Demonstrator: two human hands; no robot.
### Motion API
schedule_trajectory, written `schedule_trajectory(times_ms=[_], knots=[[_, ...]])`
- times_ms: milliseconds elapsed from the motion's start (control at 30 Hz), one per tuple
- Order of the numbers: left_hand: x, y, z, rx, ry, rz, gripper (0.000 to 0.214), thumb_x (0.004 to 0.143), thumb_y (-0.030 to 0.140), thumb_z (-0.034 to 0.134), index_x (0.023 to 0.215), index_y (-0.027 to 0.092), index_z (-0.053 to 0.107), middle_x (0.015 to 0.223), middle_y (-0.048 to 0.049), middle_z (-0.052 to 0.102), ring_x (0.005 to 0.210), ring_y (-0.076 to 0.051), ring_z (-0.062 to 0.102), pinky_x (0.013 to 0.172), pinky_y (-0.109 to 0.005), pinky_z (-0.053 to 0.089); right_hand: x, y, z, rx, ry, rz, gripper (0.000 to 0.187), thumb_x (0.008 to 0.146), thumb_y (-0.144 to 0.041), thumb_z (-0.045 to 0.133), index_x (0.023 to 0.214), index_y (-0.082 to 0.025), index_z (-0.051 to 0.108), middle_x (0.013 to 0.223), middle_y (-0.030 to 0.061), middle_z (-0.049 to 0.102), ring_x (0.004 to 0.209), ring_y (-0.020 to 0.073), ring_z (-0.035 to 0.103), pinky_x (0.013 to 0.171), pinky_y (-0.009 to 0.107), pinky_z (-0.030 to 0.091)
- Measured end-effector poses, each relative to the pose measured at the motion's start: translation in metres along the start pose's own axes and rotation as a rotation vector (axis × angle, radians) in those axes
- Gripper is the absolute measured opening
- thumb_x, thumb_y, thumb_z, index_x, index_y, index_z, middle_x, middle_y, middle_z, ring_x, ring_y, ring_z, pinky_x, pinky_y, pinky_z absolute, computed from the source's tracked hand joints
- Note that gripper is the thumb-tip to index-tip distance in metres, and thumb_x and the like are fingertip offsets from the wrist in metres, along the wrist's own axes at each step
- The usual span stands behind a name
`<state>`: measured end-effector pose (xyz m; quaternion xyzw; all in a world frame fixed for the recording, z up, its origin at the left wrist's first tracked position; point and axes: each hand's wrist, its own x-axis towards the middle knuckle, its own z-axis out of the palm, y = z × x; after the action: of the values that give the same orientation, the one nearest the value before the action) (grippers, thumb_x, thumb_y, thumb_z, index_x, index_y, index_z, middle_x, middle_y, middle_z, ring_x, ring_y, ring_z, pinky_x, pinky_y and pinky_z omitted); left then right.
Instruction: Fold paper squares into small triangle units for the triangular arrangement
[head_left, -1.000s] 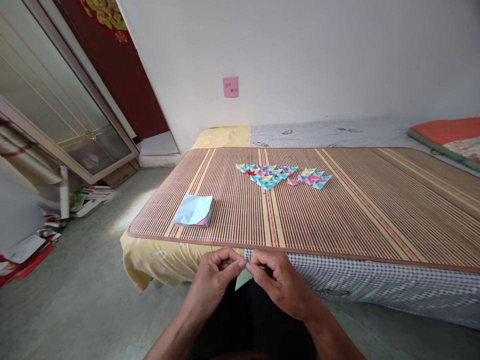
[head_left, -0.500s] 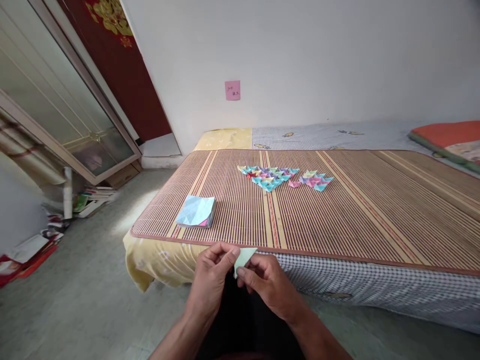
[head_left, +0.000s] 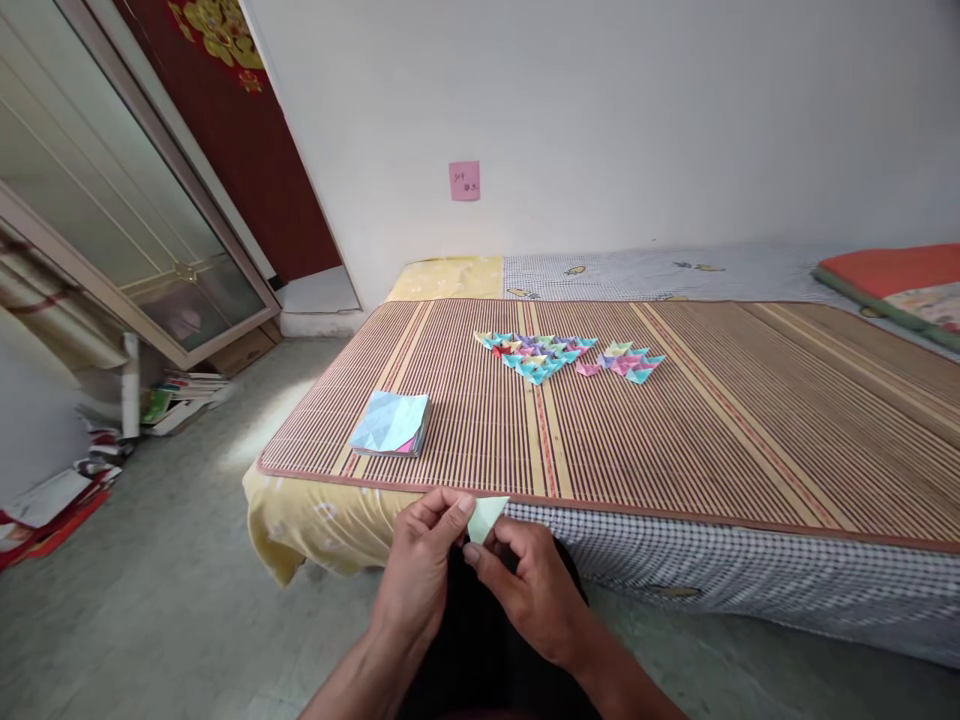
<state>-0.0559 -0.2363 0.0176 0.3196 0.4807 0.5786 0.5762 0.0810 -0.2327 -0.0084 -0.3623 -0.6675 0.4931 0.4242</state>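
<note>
A small folded piece of pale green paper [head_left: 488, 517] is held between my two hands, just in front of the bed's near edge. My left hand [head_left: 426, 545] pinches its left side between thumb and fingers. At the lower right, my right hand [head_left: 529, 575] grips the paper, thumb at its bottom tip and fingers behind. Farther back on the mat, several folded paper boats [head_left: 536, 357] in many colours stand close together, with a smaller group of paper boats [head_left: 630, 362] to their right. A stack of square paper sheets [head_left: 389, 423], light blue on top, lies at the left.
A striped bamboo mat [head_left: 465, 400] covers the bed. Folded orange bedding [head_left: 900, 275] lies at the far right. A pink note [head_left: 464, 181] is stuck to the white wall. Books [head_left: 184, 395] sit on the floor at left, below a glass-panelled door [head_left: 127, 190].
My right thumb has shifted slightly left and down along the lower tip of the green paper. My left hand keeps its pinch, and the boats and stack stay put.
</note>
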Motion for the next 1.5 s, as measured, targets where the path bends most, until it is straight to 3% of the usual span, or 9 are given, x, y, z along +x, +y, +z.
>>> schedule_trajectory(times_ms=[167, 300, 467, 767, 900, 1033, 1200, 1333, 1500], knots=[[-0.001, -0.001, -0.001, -0.01, -0.064, -0.042, 0.04, 0.075, 0.048, 0.086, 0.065, 0.017, 0.064, 0.057, 0.0037, 0.051, 0.054, -0.01, 0.04, 0.053, -0.023, 0.037, -0.001, 0.001, -0.007, -0.044, -0.067, -0.023, 0.028, 0.097, -0.03, 0.058, 0.071, -0.019, 0.058, 0.064, -0.0029, 0.051, 0.06, 0.0128, 0.045, 0.058, 0.026, 0.034], [-0.003, -0.003, -0.001, 0.053, -0.058, 0.023, 0.037, 0.078, 0.046, 0.084, 0.067, 0.016, 0.066, 0.062, 0.0017, 0.058, 0.059, -0.011, 0.044, 0.059, -0.023, 0.039, 0.002, -0.001, -0.019, -0.037, -0.072, -0.003, 0.025, 0.098, -0.037, 0.061, 0.081, -0.019, 0.064, 0.069, -0.002, 0.056, 0.064, 0.0139, 0.05, 0.06, 0.025, 0.039], [-0.004, -0.005, -0.001, 0.107, -0.075, 0.027, 0.035, 0.081, 0.045, 0.082, 0.069, 0.016, 0.068, 0.063, 0.0032, 0.055, 0.061, -0.01, 0.039, 0.061, -0.023, 0.035, 0.003, -0.002, -0.024, -0.098, 0.052, -0.087, 0.032, 0.103, -0.036, 0.055, 0.075, -0.02, 0.054, 0.066, -0.003, 0.05, 0.062, 0.0132, 0.048, 0.058, 0.026, 0.036], [-0.007, -0.002, -0.001, 0.143, -0.093, 0.055, 0.035, 0.078, 0.043, 0.085, 0.067, 0.017, 0.064, 0.063, 0.0037, 0.054, 0.064, -0.012, 0.041, 0.063, -0.024, 0.034, 0.003, -0.006, -0.029, -0.054, -0.008, -0.081, 0.035, 0.104, -0.035, 0.054, 0.072, -0.021, 0.05, 0.066, -0.0042, 0.047, 0.061, 0.012, 0.046, 0.058, 0.025, 0.036], [-0.006, -0.003, 0.0, 0.185, -0.118, 0.056, 0.035, 0.083, 0.044, 0.08, 0.069, 0.017, 0.063, 0.065, 0.003, 0.053, 0.064, -0.012, 0.04, 0.063, -0.025, 0.034, 0.004, -0.004, -0.029, -0.129, 0.093, -0.137, 0.041, 0.107, -0.032, 0.047, 0.068, -0.021, 0.046, 0.063, -0.004, 0.047, 0.058, 0.0118, 0.048, 0.058, 0.026, 0.036], [-0.008, -0.005, 0.001, 0.145, -0.198, 0.006, 0.027, 0.086, 0.043, 0.079, 0.085, 0.017, 0.071, 0.076, -0.001, 0.064, 0.071, -0.014, 0.05, 0.068, -0.026, 0.038, 0.004, -0.002, -0.027, -0.212, 0.222, -0.172, 0.04, 0.106, -0.031, 0.047, 0.068, -0.022, 0.046, 0.061, -0.0037, 0.047, 0.056, 0.0121, 0.048, 0.057, 0.027, 0.036], [-0.013, -0.006, 0.0, 0.176, -0.151, 0.004, 0.033, 0.081, 0.043, 0.082, 0.069, 0.017, 0.066, 0.064, 0.0012, 0.056, 0.064, -0.013, 0.045, 0.064, -0.026, 0.034, 0.004, -0.002, -0.024, -0.232, 0.255, -0.165, 0.041, 0.106, -0.031, 0.048, 0.066, -0.022, 0.044, 0.059, -0.0039, 0.044, 0.054, 0.012, 0.046, 0.055, 0.028, 0.033], [-0.013, -0.005, 0.0, 0.184, -0.147, 0.015, 0.034, 0.082, 0.044, 0.081, 0.067, 0.017, 0.065, 0.063, 0.0013, 0.056, 0.064, -0.013, 0.044, 0.064, -0.026, 0.034, 0.005, -0.002, -0.023, -0.143, 0.236, -0.149, 0.043, 0.105, -0.034, 0.049, 0.064, -0.022, 0.043, 0.058, -0.0044, 0.04, 0.053, 0.0116, 0.042, 0.053, 0.028, 0.032], [-0.007, -0.004, 0.0, 0.009, -0.188, -0.071, 0.038, 0.089, 0.046, 0.074, 0.068, 0.015, 0.067, 0.066, -0.002, 0.06, 0.065, -0.014, 0.047, 0.065, -0.025, 0.039, 0.008, -0.009, -0.031, 0.195, 0.086, -0.076, 0.029, 0.102, -0.042, 0.06, 0.083, -0.02, 0.064, 0.071, -0.0014, 0.06, 0.062, 0.0134, 0.057, 0.059, 0.025, 0.046]])
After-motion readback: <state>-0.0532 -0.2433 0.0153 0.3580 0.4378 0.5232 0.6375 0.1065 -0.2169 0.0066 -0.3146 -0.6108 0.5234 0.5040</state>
